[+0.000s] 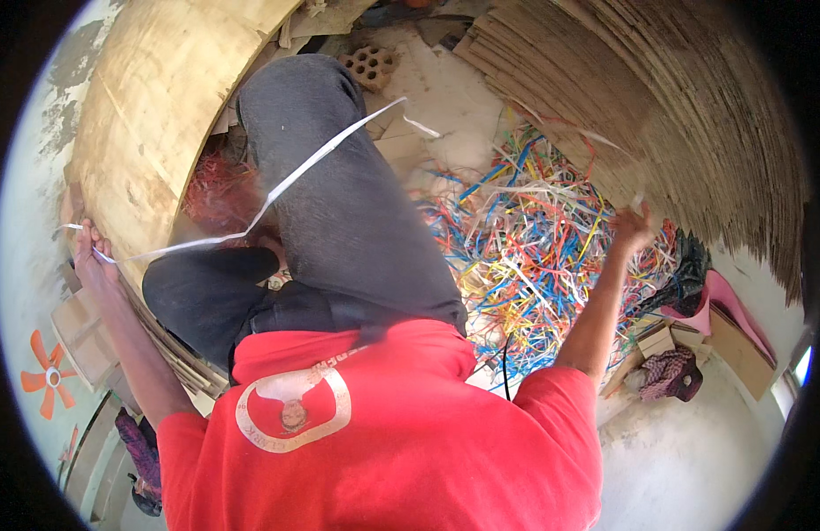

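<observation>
Out at the left, my left hand (pixel 96 255) is closed on one end of a long white plastic strip (pixel 290 181). From there the strip runs slantwise over my dark trousers, and its far end bends down beyond my knee. My right arm reaches out over a big heap of loose coloured strips (pixel 538 257), mostly blue, red, yellow and white. At the heap's right edge, my right hand (pixel 634 228) has its fingers drawn together. A faint pale bit shows at those fingertips, too blurred to name.
A large wooden board (pixel 166 97) curves along the left. Red strips (pixel 220 190) lie between it and my leg. Stacked brown sheets (pixel 658 97) fill the upper right. A holed brick (pixel 370 68) sits ahead. Cardboard (pixel 738 350) and a checked cloth (pixel 671 372) lie at right.
</observation>
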Available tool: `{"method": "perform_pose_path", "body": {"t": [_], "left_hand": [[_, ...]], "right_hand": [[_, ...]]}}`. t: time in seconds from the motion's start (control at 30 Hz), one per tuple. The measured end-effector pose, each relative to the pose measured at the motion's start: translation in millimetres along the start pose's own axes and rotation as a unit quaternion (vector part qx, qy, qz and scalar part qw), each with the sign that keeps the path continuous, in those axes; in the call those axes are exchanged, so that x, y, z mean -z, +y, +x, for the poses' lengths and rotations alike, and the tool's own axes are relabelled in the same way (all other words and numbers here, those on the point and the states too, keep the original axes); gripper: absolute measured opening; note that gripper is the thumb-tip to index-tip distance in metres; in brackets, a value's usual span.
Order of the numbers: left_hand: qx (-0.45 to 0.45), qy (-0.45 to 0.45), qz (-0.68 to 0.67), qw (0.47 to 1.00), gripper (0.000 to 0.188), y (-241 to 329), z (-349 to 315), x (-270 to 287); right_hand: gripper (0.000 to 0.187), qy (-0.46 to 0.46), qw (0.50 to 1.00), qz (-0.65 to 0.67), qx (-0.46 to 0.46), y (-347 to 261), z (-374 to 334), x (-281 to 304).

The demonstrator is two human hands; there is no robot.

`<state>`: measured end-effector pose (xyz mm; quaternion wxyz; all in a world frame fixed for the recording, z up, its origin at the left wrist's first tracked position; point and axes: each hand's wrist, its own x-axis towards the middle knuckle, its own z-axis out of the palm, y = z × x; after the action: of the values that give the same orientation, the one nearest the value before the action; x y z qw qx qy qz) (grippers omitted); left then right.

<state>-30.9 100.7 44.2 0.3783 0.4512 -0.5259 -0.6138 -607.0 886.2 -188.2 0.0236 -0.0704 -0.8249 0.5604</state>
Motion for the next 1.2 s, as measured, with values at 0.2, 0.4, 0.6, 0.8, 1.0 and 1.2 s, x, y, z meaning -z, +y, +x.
{"method": "perform_pose_path", "body": {"t": [0.2, 0.4, 0.6, 0.8, 1.0, 1.2], "left_hand": [[-0.011, -0.061, -0.023, 0.998, 0.023, -12, 21, 9], [-0.042, 0.005, -0.075, 0.996, 0.019, -12, 13, -28], [-0.069, -0.132, -0.154, 0.977, 0.019, 23, -24, -58], [-0.002, -0.233, -0.201, 0.951, 0.026, 19, -86, -150], [0.065, -0.570, 0.004, 0.819, 0.026, 13, -197, -297], [-0.363, -0.690, 0.212, 0.589, 0.061, -18, -222, -350]], "right_hand": [[0.008, 0.006, 0.977, 0.202, 0.068, -158, 24, 73], [0.018, -0.081, 0.902, 0.374, 0.201, -313, 20, 45], [0.018, -0.065, 0.920, 0.160, 0.351, -435, -56, -74], [0.012, -0.176, 0.930, -0.014, 0.322, -453, -118, -136], [0.012, -0.281, 0.927, 0.025, 0.246, -453, -151, -171], [0.012, -0.360, 0.911, 0.019, 0.199, -465, -185, -187]]}}
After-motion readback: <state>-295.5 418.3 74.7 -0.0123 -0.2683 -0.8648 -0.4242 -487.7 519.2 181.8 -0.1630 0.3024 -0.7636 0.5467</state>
